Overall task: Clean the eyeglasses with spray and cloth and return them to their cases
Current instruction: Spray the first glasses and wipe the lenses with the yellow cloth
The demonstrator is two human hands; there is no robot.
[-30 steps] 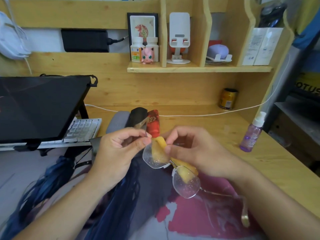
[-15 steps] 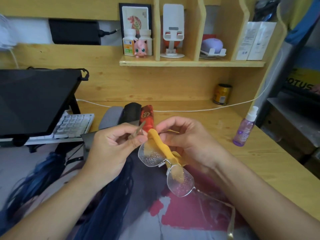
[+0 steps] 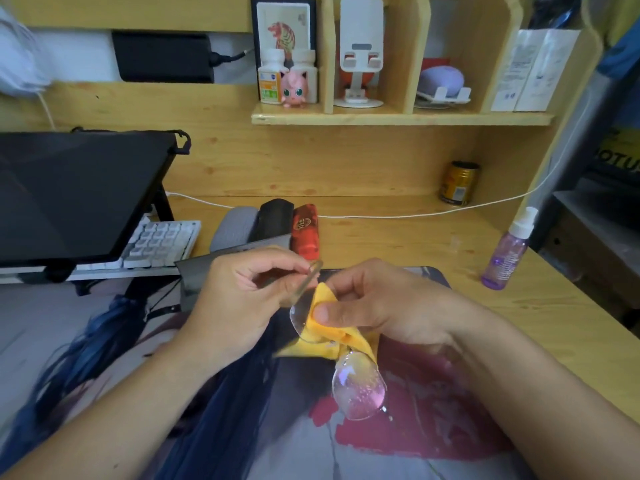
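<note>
The eyeglasses [image 3: 356,386] hang in the air above the printed desk mat [image 3: 433,445]. The left hand [image 3: 242,299] pinches one temple arm near the upper lens. The right hand [image 3: 377,306] pinches the yellow cloth [image 3: 325,327] over that lens. Beyond the mat lie three cases [image 3: 270,223]; the spray bottle [image 3: 505,254] stands just off the mat's right side.
</note>
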